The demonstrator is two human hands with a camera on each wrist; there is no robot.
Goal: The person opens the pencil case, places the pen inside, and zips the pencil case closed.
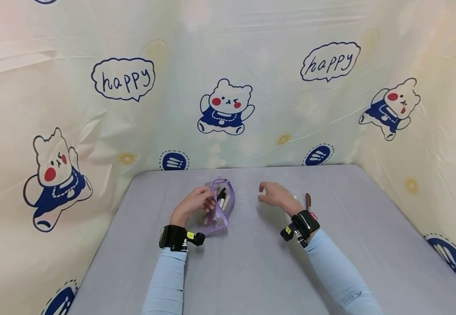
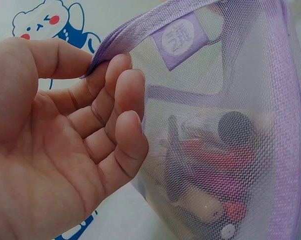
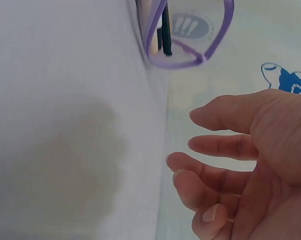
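Observation:
My left hand pinches the edge of a purple-trimmed mesh pouch between thumb and index finger. The pouch's mouth gapes, and several pens show inside it in the head view. Through the mesh, the left wrist view gives a blurred look at red, pink and dark items. My right hand hovers over the table to the right of the pouch, apart from it, with loosely bent fingers and nothing in them. Just beyond the right wrist lies a slim brown object, partly hidden by the wrist strap.
A grey cloth covers the table. Close behind and on both sides hang pale curtains printed with bears and the word "happy". Something small and whitish, hard to make out, lies near the right wrist. Both wrists carry black strapped cameras.

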